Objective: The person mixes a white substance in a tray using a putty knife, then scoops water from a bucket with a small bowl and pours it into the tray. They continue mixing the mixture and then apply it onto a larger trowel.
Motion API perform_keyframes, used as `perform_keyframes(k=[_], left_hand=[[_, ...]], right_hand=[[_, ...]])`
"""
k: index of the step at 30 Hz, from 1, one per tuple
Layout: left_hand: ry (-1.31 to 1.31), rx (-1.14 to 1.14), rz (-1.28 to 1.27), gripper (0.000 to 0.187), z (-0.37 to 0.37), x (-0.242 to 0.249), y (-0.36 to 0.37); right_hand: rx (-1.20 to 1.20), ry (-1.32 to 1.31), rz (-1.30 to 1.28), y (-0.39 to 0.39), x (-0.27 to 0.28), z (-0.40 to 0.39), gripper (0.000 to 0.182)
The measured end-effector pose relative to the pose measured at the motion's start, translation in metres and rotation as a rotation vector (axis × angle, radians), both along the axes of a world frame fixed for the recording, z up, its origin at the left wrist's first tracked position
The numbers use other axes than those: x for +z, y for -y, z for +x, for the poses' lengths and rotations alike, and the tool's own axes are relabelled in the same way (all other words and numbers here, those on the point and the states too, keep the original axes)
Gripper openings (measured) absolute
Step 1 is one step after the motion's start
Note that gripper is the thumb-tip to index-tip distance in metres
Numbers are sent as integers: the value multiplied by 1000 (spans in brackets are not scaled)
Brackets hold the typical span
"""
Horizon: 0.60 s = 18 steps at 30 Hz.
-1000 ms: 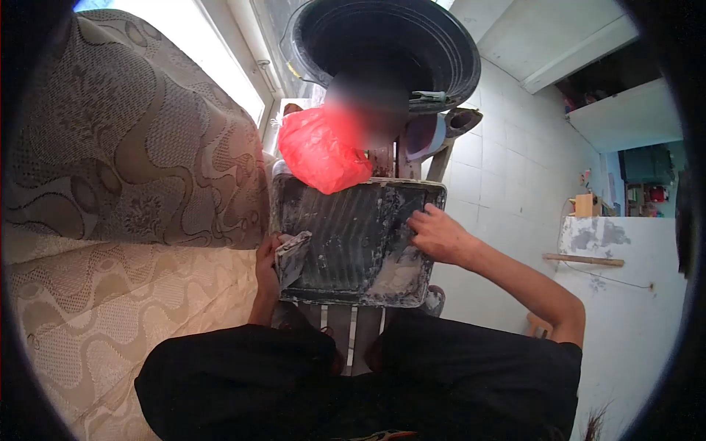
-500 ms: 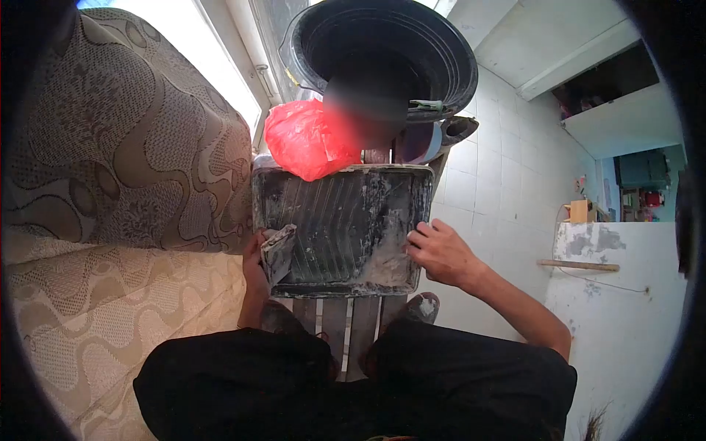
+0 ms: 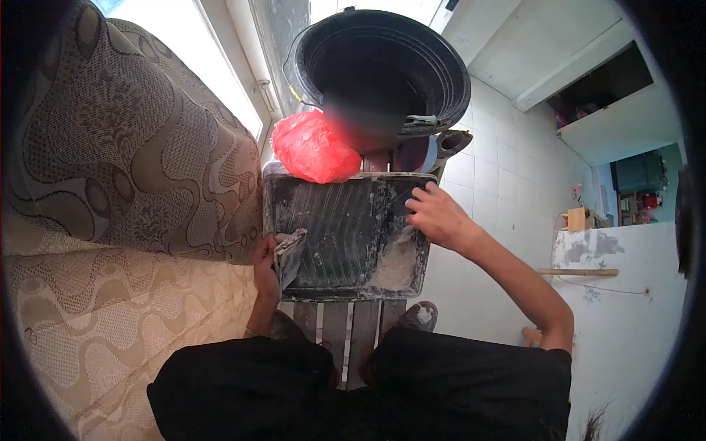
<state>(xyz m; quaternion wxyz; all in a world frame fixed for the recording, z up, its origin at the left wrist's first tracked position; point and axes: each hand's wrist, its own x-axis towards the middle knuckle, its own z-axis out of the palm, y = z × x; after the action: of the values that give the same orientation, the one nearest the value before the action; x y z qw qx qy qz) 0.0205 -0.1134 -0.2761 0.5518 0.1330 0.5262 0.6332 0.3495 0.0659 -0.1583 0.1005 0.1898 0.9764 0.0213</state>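
Observation:
A black paint tray (image 3: 323, 213) with a ridged floor lies on wooden slats in front of me, its surface streaked with white residue. Pale powder or paste (image 3: 396, 264) is gathered in its lower right corner. My left hand (image 3: 266, 259), at the tray's left edge, is closed on a flat plaster-crusted plate (image 3: 290, 256), which stands tilted over the tray. Over the right rim, my right hand (image 3: 438, 214) has its fingers curled near the upper right corner; whether they pinch anything is hidden.
Beyond the tray stand a large black bucket (image 3: 441, 81) and a red plastic bag (image 3: 312, 151), which overlaps the tray's far rim. A patterned fabric cover (image 3: 147, 154) bulges close on the left. Wooden slats (image 3: 364, 331) run between my knees. White tiled floor (image 3: 489, 184) lies to the right.
My right hand has moved up along the tray's right side, towards the far corner. My left hand still holds the plate. The whole view has shifted slightly.

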Motion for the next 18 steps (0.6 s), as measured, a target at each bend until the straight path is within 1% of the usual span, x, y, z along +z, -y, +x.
perform_keyframes(k=[2, 3, 5, 6, 8, 10, 12, 14, 16, 18], left_hand=[[-21, -86, 209, 16, -3, -11, 1], [-22, -83, 215, 16, -2, -13, 3], [-37, 2, 145, 19, 0, -16, 5], [-39, 2, 149, 19, 0, -19, 5], [-121, 91, 39, 22, 2, -24, 6], [-140, 73, 54, 24, 0, -27, 7], [-159, 55, 69, 26, -1, -29, 7], [-138, -41, 114, 28, -5, -27, 8], [-121, -27, 77, 29, -2, -16, 7], [-100, -14, 41, 29, -2, -15, 7]], right_hand=[[48, 41, -24, -3, -11, -2, 6], [50, 41, -18, -2, -16, -1, 6], [88, 23, -69, 4, -25, 0, 5], [87, 38, -115, 8, -26, 0, 4], [94, 43, -150, 20, -42, 5, 5], [122, 38, -206, 30, -53, 10, 6], [93, 66, -236, 35, -43, 8, 8], [62, 92, -268, 35, -24, 7, 11], [-59, 112, -320, 34, -4, 6, 14], [-86, 109, -286, 43, -1, 8, 15]])
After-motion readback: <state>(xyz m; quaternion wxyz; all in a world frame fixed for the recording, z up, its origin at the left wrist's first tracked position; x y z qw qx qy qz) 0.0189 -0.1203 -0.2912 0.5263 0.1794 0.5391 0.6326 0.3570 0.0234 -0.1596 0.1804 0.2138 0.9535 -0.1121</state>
